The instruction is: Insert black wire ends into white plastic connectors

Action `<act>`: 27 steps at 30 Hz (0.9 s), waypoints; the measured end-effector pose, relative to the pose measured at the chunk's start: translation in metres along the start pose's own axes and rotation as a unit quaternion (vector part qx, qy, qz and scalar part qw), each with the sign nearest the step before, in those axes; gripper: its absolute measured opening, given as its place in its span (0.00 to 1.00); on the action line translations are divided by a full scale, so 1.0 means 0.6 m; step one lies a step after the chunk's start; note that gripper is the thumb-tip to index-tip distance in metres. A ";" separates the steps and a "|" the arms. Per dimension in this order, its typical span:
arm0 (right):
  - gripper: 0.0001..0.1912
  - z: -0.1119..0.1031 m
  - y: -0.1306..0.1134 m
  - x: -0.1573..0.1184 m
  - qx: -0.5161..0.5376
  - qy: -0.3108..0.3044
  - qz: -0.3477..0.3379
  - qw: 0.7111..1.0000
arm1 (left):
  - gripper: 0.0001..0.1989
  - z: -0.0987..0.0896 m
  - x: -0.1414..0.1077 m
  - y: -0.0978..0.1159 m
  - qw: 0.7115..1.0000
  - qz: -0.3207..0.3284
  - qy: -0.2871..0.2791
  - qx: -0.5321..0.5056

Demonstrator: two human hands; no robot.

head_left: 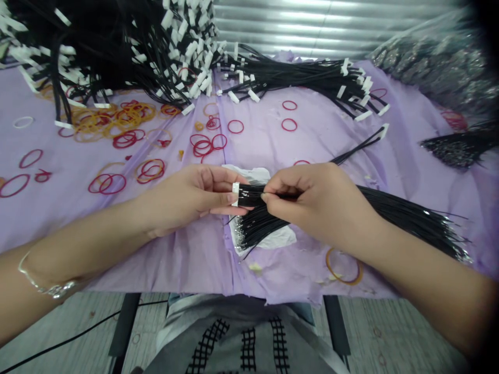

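Note:
My left hand [195, 197] pinches a small white connector [235, 194] between thumb and fingers. Black wires run to the right out of this connector. My right hand [315, 200] is closed on the black wires [250, 195] just right of the connector, its thumb and index fingertip pressed together. Under both hands lies a loose bundle of black wires with bare silvery ends [249, 228], partly on a crumpled white sheet [283, 238]. The bundle continues right, beneath my right wrist. Beyond my right hand, a white connector [384, 131] ends a few wires.
A large heap of black cables with white connectors [105, 47] fills the back left. Another cable bundle [296, 75] lies at the back centre. Red and yellow rubber bands [127, 117] are scattered over the purple cloth [167, 259]. Plastic-wrapped parts [436, 57] are at back right.

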State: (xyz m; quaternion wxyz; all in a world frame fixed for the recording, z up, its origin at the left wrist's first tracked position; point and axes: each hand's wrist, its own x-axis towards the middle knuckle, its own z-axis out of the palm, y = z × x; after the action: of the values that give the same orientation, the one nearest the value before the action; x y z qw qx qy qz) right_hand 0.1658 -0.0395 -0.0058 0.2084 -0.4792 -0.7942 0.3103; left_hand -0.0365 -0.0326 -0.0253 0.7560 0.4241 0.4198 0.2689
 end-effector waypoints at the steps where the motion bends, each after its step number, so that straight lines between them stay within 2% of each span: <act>1: 0.07 0.000 0.000 0.000 0.003 0.001 0.006 1.000 | 0.10 0.000 0.000 0.000 1.000 0.001 0.000 0.001; 15: 0.08 0.001 0.000 0.001 0.000 -0.002 0.011 1.000 | 0.09 -0.002 0.001 -0.002 1.000 0.006 -0.006 0.011; 27: 0.08 0.003 -0.001 0.001 0.011 -0.017 0.019 1.000 | 0.12 0.012 -0.005 0.001 0.997 0.034 0.024 0.067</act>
State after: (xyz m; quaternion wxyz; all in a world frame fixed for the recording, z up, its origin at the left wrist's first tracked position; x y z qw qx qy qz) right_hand 0.1639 -0.0397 -0.0069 0.1945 -0.4864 -0.7850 0.3306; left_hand -0.0320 -0.0375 -0.0215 0.7060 0.4814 0.4406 0.2753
